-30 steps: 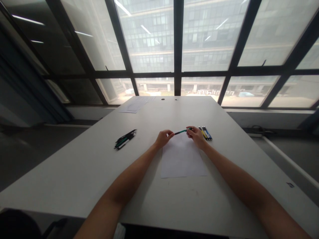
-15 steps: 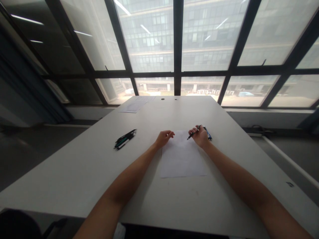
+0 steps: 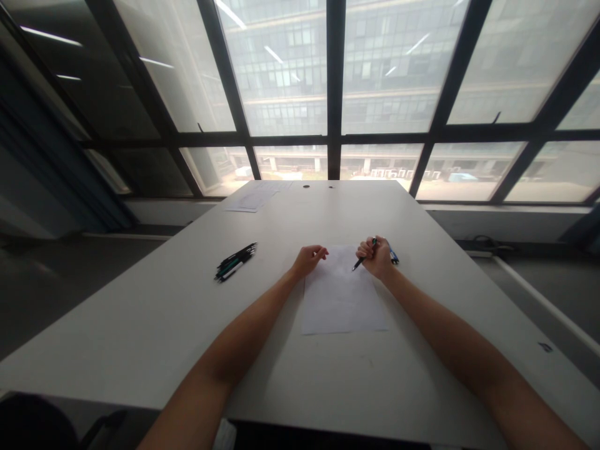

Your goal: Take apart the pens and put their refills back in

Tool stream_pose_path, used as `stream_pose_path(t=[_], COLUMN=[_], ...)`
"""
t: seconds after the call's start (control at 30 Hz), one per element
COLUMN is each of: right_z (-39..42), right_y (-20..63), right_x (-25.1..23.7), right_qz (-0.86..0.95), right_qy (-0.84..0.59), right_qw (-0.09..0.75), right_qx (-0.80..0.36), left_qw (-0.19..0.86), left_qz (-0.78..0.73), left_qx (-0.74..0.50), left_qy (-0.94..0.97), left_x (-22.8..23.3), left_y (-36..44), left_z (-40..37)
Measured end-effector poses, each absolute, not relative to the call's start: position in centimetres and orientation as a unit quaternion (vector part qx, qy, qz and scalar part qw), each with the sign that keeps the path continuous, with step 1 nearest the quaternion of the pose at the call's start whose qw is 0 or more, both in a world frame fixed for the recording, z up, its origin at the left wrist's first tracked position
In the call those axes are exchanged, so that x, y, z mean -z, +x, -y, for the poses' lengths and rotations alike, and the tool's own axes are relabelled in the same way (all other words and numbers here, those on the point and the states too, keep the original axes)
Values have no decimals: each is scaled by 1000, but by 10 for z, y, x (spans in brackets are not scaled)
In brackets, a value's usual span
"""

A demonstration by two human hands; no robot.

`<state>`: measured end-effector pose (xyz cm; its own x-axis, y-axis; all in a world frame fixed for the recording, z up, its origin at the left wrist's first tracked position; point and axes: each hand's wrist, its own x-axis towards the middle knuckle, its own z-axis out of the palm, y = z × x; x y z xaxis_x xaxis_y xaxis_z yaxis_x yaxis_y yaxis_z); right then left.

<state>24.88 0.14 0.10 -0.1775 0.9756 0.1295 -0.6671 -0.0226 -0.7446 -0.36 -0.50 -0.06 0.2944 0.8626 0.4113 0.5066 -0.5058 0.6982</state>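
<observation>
Big white worktop (image 3: 140, 325) runs toward the window wall, person seated at the near end with both forearms stretched out over it. White sheet of paper (image 3: 342, 300) lies flat dead centre between the arms, squared to the person, so both hands reach it easily. Left hand (image 3: 308, 259) rests loosely curled on the sheet's far left corner, holding nothing, likely pinning the paper so it won't slide. Right hand (image 3: 377, 257) is closed on a dark pen (image 3: 363, 259) in a writing grip, tip angled down at the sheet's upper right area. Spare pens (image 3: 392, 255) lie just behind the right hand, mostly hidden. A second bunch of pens (image 3: 235, 262) sits well apart to the left. More papers (image 3: 253, 199) lie at the far end.
</observation>
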Motion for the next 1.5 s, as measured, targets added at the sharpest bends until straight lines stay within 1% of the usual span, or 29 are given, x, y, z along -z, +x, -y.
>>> stream_pose_path(t=[0.3, 0.47, 0.67, 0.73, 0.97, 1.13, 1.2, 1.33, 1.4, 1.5], right_z=[-2, 2, 10, 9, 4, 8, 8, 7, 7, 6], right_y=[246, 242, 236, 235, 238, 234, 230, 226, 225, 223], right_x=[3, 3, -1, 0, 5, 2, 3, 8, 10, 12], right_qz=[361, 368, 410, 411, 426, 435, 456, 516, 539, 567], right_qy=[-229, -224, -270, -278, -308, -337, -361, -399, -402, -384], right_qw=[581, 602, 549, 548, 602, 592, 601, 624, 619, 590], right_qx=[-692, -672, -676, -674, -601, -589, -548, -430, -407, -427], left_qw=[218, 206, 147, 136, 132, 123, 125, 136, 136, 137], left_qz=[-444, -443, -468, -471, -471, -456, -443, -429, -427, -420], left_qx=[-394, -414, -429, -432, -402, -380, -369, -339, -328, -329], left_qy=[774, 768, 758, 757, 774, 795, 807, 826, 832, 834], left_x=[1, 3, 10, 11, 13, 13, 13, 15, 17, 19], left_y=[-3, -3, -5, -7, -6, -6, -7, -7, -7, -7], left_z=[5, 5, -3, -5, -6, -5, -6, -7, -8, -9])
